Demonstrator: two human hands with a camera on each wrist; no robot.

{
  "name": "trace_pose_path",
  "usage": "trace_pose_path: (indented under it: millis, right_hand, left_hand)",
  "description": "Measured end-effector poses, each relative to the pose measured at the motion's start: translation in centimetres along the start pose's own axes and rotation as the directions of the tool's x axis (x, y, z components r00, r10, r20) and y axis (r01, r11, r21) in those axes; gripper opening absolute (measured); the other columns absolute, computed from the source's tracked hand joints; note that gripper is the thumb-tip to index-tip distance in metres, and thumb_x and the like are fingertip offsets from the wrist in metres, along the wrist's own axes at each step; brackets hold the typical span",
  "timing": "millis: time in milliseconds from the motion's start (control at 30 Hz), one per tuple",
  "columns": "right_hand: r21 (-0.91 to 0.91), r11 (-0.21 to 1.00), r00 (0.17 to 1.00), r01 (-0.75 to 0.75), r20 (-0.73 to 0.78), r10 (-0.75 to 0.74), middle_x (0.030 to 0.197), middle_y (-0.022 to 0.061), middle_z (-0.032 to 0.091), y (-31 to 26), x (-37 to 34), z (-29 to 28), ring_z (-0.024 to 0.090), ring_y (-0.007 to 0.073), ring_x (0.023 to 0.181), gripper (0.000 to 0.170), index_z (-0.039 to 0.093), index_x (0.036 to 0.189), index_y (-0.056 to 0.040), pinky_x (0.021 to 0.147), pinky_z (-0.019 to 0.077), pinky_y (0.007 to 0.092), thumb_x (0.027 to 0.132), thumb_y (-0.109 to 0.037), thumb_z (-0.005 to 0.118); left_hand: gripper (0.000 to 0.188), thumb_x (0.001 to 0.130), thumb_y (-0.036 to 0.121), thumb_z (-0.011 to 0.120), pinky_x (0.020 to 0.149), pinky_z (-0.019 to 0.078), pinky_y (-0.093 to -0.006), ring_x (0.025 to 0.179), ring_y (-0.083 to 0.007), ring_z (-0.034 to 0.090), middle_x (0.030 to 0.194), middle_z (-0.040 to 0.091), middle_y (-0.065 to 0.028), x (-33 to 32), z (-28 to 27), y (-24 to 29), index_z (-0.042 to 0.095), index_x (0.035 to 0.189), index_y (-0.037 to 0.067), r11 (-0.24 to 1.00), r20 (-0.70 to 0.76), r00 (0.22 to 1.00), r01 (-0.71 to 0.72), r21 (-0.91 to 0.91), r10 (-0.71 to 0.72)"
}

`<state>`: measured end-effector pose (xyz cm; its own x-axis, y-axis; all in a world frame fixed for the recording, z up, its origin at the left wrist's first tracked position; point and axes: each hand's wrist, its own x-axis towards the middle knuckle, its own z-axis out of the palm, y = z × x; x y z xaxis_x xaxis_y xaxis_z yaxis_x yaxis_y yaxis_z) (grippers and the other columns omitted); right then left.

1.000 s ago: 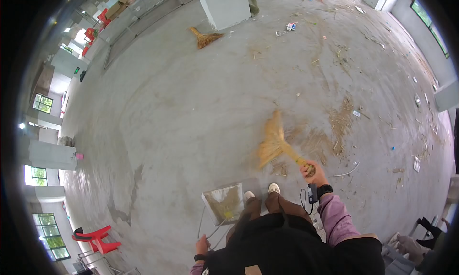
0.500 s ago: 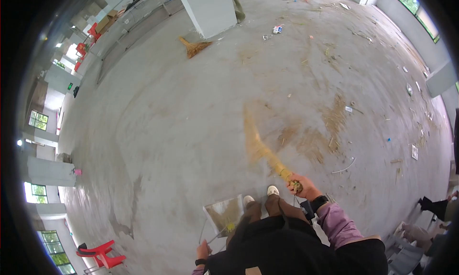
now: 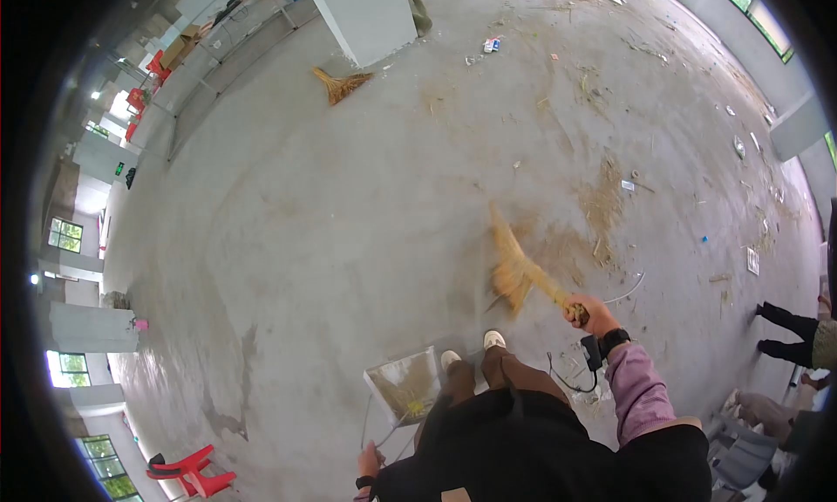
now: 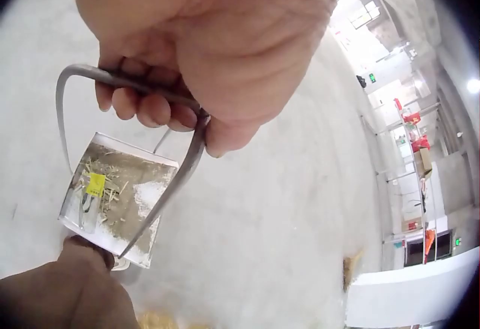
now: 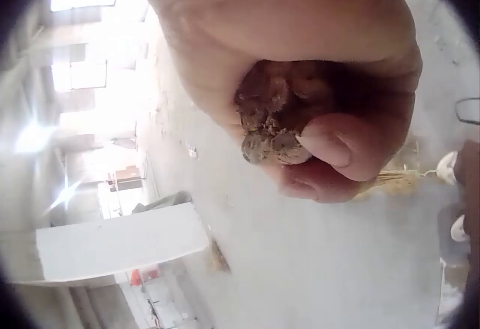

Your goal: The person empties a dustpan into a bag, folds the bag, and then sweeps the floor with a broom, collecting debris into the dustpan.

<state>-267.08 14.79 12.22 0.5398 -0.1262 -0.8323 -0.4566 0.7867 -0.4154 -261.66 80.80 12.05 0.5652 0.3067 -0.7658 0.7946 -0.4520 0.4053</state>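
My right hand (image 3: 590, 314) grips the handle end of a straw broom (image 3: 523, 271), whose blurred bristles fan out over the concrete floor ahead of my feet. In the right wrist view the fingers (image 5: 337, 152) curl round the rough stub of the broom handle (image 5: 274, 130). Low on the left, my left hand (image 3: 370, 460) holds the metal handle of a dustpan (image 3: 372, 382). The left wrist view shows fingers hooked round that bent handle (image 4: 187, 160). Dirt, straw bits and a yellow scrap (image 4: 95, 185) lie in the dustpan, which sits beside my left shoe.
Sandy dirt and straw (image 3: 602, 210) lie right of the broom, with litter scattered beyond. A second broom (image 3: 342, 85) lies by a white pillar (image 3: 362, 18). A red chair (image 3: 193, 472) stands at lower left. Another person's legs (image 3: 789, 332) show at right.
The broom swung left, then came back right with my right hand. The left hand and dustpan stayed nearly in place, while the head view shifted slightly.
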Motion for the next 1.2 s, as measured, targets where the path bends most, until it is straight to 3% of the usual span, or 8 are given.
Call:
trace_pose_path:
  millis: [200, 400, 600, 700, 833, 933, 1133, 1200]
  right_hand:
    - [-0.281, 0.942, 0.973, 0.185, -0.084, -0.216, 0.061, 0.0060, 0.049, -0.3, -1.0, 4.8, 0.050, 0.0168, 0.045, 0.034, 0.047, 0.108, -0.0062, 0.036, 0.0380, 0.0291, 0.075, -0.010, 0.054]
    - [0.015, 1.000, 0.991, -0.022, 0.135, 0.020, 0.067, 0.0063, 0.051, 0.7, -3.4, 5.5, 0.049, 0.0137, 0.048, 0.042, 0.042, 0.116, -0.0075, 0.035, 0.0356, 0.0249, 0.077, -0.013, 0.054]
    - [0.034, 0.988, 0.954, -0.152, 0.266, 0.137, 0.066, 0.0071, 0.052, 5.1, -0.2, 6.7, 0.050, 0.0142, 0.047, 0.026, 0.049, 0.101, -0.0057, 0.036, 0.0378, 0.0251, 0.077, -0.012, 0.055]
    - [0.013, 0.987, 0.980, -0.158, 0.127, 0.155, 0.066, 0.0077, 0.053, 6.0, 0.9, 2.8, 0.050, 0.0138, 0.047, 0.025, 0.049, 0.099, -0.0037, 0.036, 0.0378, 0.0239, 0.077, -0.013, 0.055]
    - [0.203, 0.970, 0.990, -0.130, -0.030, 0.139, 0.066, 0.0080, 0.052, 2.3, 0.2, -2.7, 0.050, 0.0138, 0.048, 0.022, 0.048, 0.098, -0.0038, 0.037, 0.0380, 0.0231, 0.078, -0.014, 0.053]
    - [0.090, 0.995, 0.996, 0.050, -0.072, -0.044, 0.066, 0.0071, 0.052, -1.1, -0.9, -2.8, 0.050, 0.0124, 0.048, 0.023, 0.047, 0.100, -0.0044, 0.037, 0.0373, 0.0217, 0.079, -0.013, 0.050]
    - [0.072, 0.983, 0.986, 0.168, 0.005, -0.169, 0.065, 0.0067, 0.051, -2.2, -1.9, 0.1, 0.050, 0.0153, 0.048, 0.027, 0.045, 0.104, -0.0077, 0.038, 0.0384, 0.0265, 0.078, -0.011, 0.051]
    - [0.112, 0.989, 0.994, 0.100, 0.038, -0.104, 0.066, 0.0068, 0.051, -1.9, -4.0, 1.2, 0.051, 0.0153, 0.048, 0.030, 0.044, 0.106, -0.0092, 0.038, 0.0383, 0.0263, 0.077, -0.011, 0.051]
  left_hand:
    - [0.038, 0.084, 0.034, 0.050, 0.044, 0.0389, -0.0310, 0.043, -0.0160, 0.045, 0.049, 0.042, -0.0023, 3.2, 0.1, -1.7, 0.047, 0.059, 0.006, 0.969, 0.020, 0.998, 0.063, -0.239, -0.060]
    - [0.040, 0.084, 0.035, 0.051, 0.042, 0.0382, -0.0310, 0.041, -0.0155, 0.043, 0.048, 0.041, -0.0024, 3.7, 1.2, -1.5, 0.044, 0.057, 0.007, 0.971, 0.014, 0.999, 0.039, -0.235, -0.036]
    - [0.039, 0.083, 0.035, 0.052, 0.043, 0.0375, -0.0305, 0.040, -0.0153, 0.042, 0.046, 0.039, -0.0012, 2.5, 2.1, 0.5, 0.043, 0.055, 0.008, 0.986, 0.020, 1.000, 0.003, -0.165, 0.000]
    - [0.037, 0.083, 0.034, 0.052, 0.043, 0.0370, -0.0294, 0.041, -0.0146, 0.041, 0.047, 0.038, -0.0005, 3.4, 2.2, 0.4, 0.043, 0.056, 0.009, 0.980, 0.036, 0.999, 0.023, -0.197, -0.016]
    - [0.035, 0.083, 0.032, 0.052, 0.043, 0.0369, -0.0284, 0.042, -0.0141, 0.042, 0.050, 0.040, -0.0007, 4.0, 3.0, 0.7, 0.043, 0.059, 0.009, 0.951, 0.080, 0.996, 0.061, -0.302, -0.038]
    - [0.034, 0.083, 0.032, 0.052, 0.043, 0.0371, -0.0283, 0.042, -0.0139, 0.042, 0.051, 0.041, -0.0012, 3.9, 3.8, 1.8, 0.043, 0.060, 0.008, 0.954, 0.090, 0.995, 0.064, -0.292, -0.039]
    - [0.033, 0.083, 0.030, 0.053, 0.042, 0.0369, -0.0285, 0.042, -0.0141, 0.042, 0.052, 0.042, -0.0023, 4.0, 4.8, 4.0, 0.044, 0.062, 0.007, 0.972, 0.086, 0.996, 0.040, -0.232, -0.020]
    - [0.032, 0.083, 0.030, 0.054, 0.041, 0.0369, -0.0286, 0.042, -0.0144, 0.042, 0.052, 0.043, -0.0026, 4.2, 5.0, 4.8, 0.044, 0.062, 0.006, 0.975, 0.085, 0.996, 0.034, -0.221, -0.016]
